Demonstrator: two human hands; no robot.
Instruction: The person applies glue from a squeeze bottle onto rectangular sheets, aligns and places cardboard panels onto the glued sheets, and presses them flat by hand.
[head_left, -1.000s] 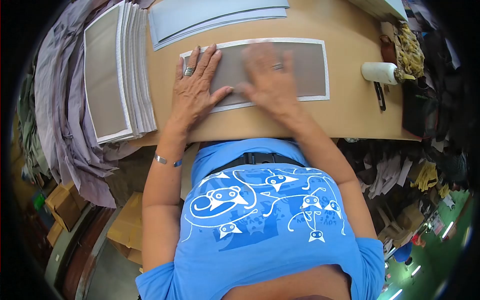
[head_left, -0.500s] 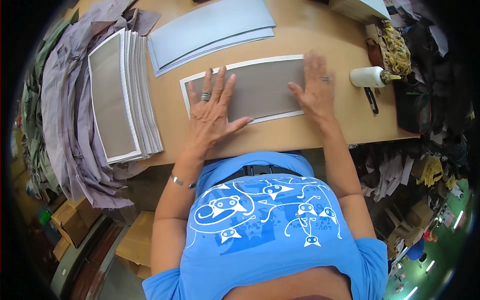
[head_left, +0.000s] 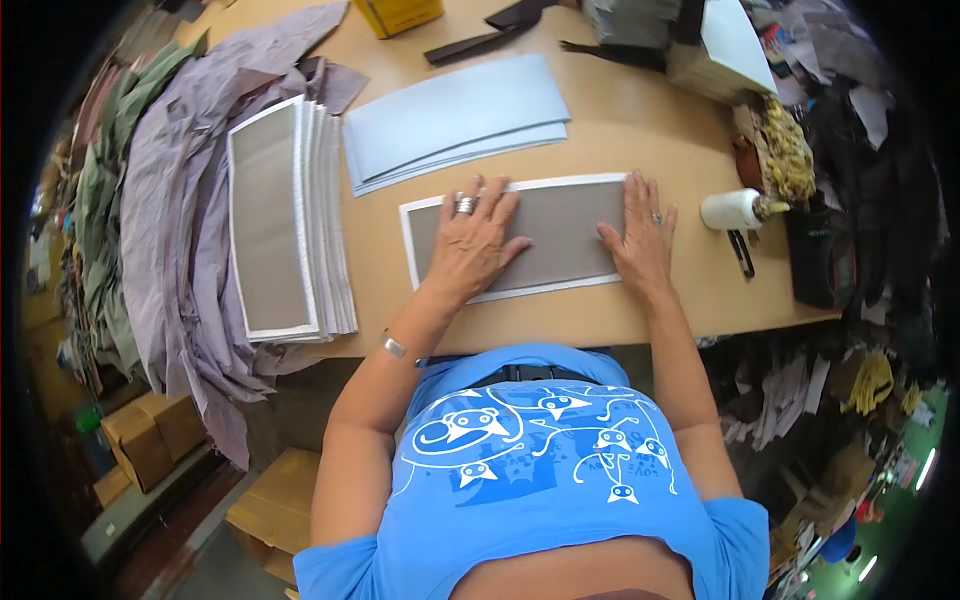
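A grey-brown rectangular panel with a white border [head_left: 565, 235] lies flat on the tan table [head_left: 640, 130]. My left hand [head_left: 472, 240] rests on its left part, palm down with fingers apart, a ring on one finger. At the panel's right end lies my right hand [head_left: 642, 235], fingers stretched and thumb held apart, covering the end edge. Neither hand holds anything. Behind the panel is a small pile of pale blue sheets [head_left: 455, 120]. To the left stands a stack of similar bordered panels [head_left: 268, 225].
Mauve cloth [head_left: 180, 220] hangs over the table's left side. At the right are a white bottle [head_left: 730, 210], a black cutter [head_left: 741, 254] and a dark box [head_left: 820, 260]. Black strips [head_left: 490, 38] and a yellow box [head_left: 398, 12] lie at the back.
The view has shifted, showing more of the table's back. My right hand has moved from the panel's middle to its right end. My left hand stays on the left part.
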